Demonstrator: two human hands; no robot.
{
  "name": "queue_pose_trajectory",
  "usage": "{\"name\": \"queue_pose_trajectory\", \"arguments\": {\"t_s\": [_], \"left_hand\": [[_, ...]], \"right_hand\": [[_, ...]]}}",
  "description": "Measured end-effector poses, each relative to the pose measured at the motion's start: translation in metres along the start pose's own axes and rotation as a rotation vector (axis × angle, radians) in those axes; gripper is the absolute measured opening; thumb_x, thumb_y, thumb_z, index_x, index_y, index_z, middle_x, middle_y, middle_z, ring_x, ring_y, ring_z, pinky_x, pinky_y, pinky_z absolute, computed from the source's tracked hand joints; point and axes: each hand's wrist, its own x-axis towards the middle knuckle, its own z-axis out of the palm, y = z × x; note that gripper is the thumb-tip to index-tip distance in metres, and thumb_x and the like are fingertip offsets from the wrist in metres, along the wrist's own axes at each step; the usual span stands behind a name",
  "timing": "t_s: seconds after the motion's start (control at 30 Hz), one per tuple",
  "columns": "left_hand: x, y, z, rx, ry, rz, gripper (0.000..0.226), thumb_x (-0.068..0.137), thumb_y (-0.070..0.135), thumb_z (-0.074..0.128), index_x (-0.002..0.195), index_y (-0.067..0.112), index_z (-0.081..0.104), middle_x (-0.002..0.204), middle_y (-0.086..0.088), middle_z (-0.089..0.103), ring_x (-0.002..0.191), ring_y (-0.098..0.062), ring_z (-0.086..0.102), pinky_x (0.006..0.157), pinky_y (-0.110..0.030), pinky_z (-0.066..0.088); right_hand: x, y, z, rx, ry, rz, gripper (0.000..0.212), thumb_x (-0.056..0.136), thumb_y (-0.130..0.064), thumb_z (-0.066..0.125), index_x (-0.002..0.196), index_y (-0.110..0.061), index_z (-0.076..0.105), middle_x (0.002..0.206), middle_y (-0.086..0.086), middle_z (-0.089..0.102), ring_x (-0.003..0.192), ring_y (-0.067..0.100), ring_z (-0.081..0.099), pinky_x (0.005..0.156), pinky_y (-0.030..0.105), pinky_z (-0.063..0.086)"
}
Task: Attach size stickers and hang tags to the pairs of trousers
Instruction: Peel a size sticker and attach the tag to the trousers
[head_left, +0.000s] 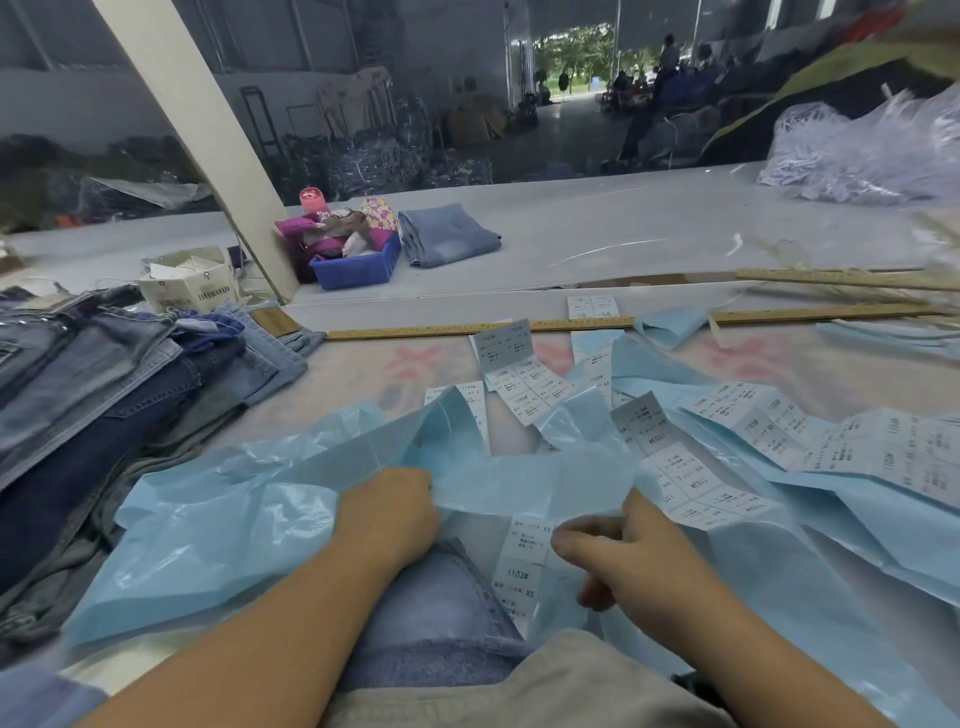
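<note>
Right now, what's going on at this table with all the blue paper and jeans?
A person is working with size stickers. The left hand grips a sheet of light blue backing paper, while the right hand pinches a white sticker strip printed 1103# XS, over a pair of jeans in front of them. More sticker sheets lie scattered to the right, and a pile of jeans waits on the left.

At 6 o'clock, the left hand (387, 512) grips blue backing paper (218, 525) and the right hand (618, 551) pinches it beside a white size sticker strip (522, 566), over denim trousers (441, 597). Stacked jeans (104, 374) lie at 9 o'clock on the desk (597, 234), loose stickers (753, 431) at 3 o'clock.
</note>
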Motion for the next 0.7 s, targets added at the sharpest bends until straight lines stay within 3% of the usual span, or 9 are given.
{"name": "queue_pose_trajectory", "arguments": {"t_s": [0.1, 0.17, 0.23, 0.33, 0.4, 0.47, 0.57, 0.63, 0.7], "left_hand": [[0.004, -0.018, -0.008, -0.107, 0.068, -0.137, 0.006, 0.086, 0.019, 0.049, 0.091, 0.022, 0.049, 0.110, -0.008, 0.063, 0.101, -0.031, 0.059, 0.075, -0.034, 0.044], [0.005, -0.027, -0.009, -0.088, 0.126, -0.201, 0.010, 0.088, 0.017, 0.047, 0.097, 0.019, 0.042, 0.111, -0.010, 0.062, 0.103, -0.032, 0.059, 0.074, -0.035, 0.040], [0.006, -0.029, -0.008, -0.033, 0.152, -0.239, 0.018, 0.090, 0.014, 0.045, 0.106, 0.017, 0.038, 0.112, -0.011, 0.061, 0.103, -0.033, 0.060, 0.073, -0.035, 0.039], [0.011, -0.026, -0.005, 0.203, 0.116, -0.276, 0.050, 0.093, 0.016, 0.046, 0.138, 0.011, 0.026, 0.121, -0.007, 0.062, 0.107, -0.030, 0.063, 0.071, -0.035, 0.041], [0.015, -0.020, -0.005, 0.346, 0.090, -0.261, 0.063, 0.095, 0.017, 0.046, 0.149, 0.014, 0.014, 0.127, -0.005, 0.060, 0.111, -0.027, 0.063, 0.075, -0.034, 0.045], [0.016, -0.011, -0.008, 0.471, 0.118, -0.183, 0.070, 0.096, 0.022, 0.045, 0.153, 0.023, 0.004, 0.136, -0.007, 0.049, 0.117, -0.027, 0.055, 0.085, -0.036, 0.045], [0.012, 0.001, -0.004, 0.620, 0.107, 0.129, 0.078, 0.094, 0.029, 0.048, 0.153, 0.027, -0.004, 0.152, -0.014, 0.016, 0.132, -0.033, 0.028, 0.100, -0.043, 0.030], [0.011, 0.005, -0.001, 0.573, 0.063, 0.300, 0.075, 0.091, 0.030, 0.052, 0.151, 0.030, 0.007, 0.158, -0.013, 0.001, 0.143, -0.035, 0.010, 0.111, -0.047, 0.019], [0.012, 0.005, -0.003, 0.408, -0.022, 0.351, 0.062, 0.088, 0.031, 0.054, 0.145, 0.031, 0.028, 0.161, -0.008, 0.005, 0.149, -0.030, 0.002, 0.119, -0.052, 0.007]], "right_hand": [[0.002, 0.002, 0.000, 0.035, -0.047, -0.014, 0.049, 0.083, -0.017, 0.071, 0.109, -0.049, 0.046, 0.098, -0.008, 0.068, 0.059, 0.018, 0.069, 0.055, 0.026, 0.054], [0.002, 0.004, 0.000, 0.008, -0.057, -0.034, 0.050, 0.084, -0.018, 0.071, 0.118, -0.048, 0.049, 0.106, -0.009, 0.065, 0.066, 0.014, 0.071, 0.058, 0.023, 0.052], [0.002, 0.004, 0.000, -0.027, -0.047, -0.043, 0.045, 0.083, -0.020, 0.071, 0.123, -0.035, 0.056, 0.110, -0.011, 0.064, 0.075, 0.012, 0.071, 0.059, 0.022, 0.053], [0.001, 0.004, 0.001, -0.075, -0.045, -0.042, 0.038, 0.083, -0.023, 0.072, 0.117, -0.032, 0.061, 0.110, -0.012, 0.064, 0.081, 0.015, 0.070, 0.066, 0.030, 0.059], [0.001, 0.003, 0.002, -0.093, -0.053, -0.047, 0.034, 0.082, -0.023, 0.072, 0.112, -0.035, 0.061, 0.109, -0.012, 0.064, 0.082, 0.017, 0.070, 0.070, 0.031, 0.060], [0.001, 0.004, 0.003, -0.090, -0.063, -0.051, 0.032, 0.082, -0.022, 0.072, 0.109, -0.035, 0.061, 0.109, -0.010, 0.064, 0.083, 0.015, 0.069, 0.068, 0.029, 0.059], [0.001, 0.005, 0.004, -0.093, -0.076, -0.048, 0.031, 0.082, -0.020, 0.072, 0.109, -0.033, 0.063, 0.107, -0.009, 0.065, 0.083, 0.016, 0.068, 0.068, 0.030, 0.060], [0.001, 0.005, 0.003, -0.105, -0.081, -0.051, 0.027, 0.083, -0.020, 0.073, 0.106, -0.031, 0.065, 0.104, -0.011, 0.067, 0.082, 0.018, 0.069, 0.069, 0.033, 0.060], [0.002, 0.005, 0.002, -0.119, -0.076, -0.054, 0.015, 0.082, -0.021, 0.073, 0.096, -0.025, 0.069, 0.096, -0.009, 0.069, 0.079, 0.019, 0.069, 0.070, 0.035, 0.059]]}}
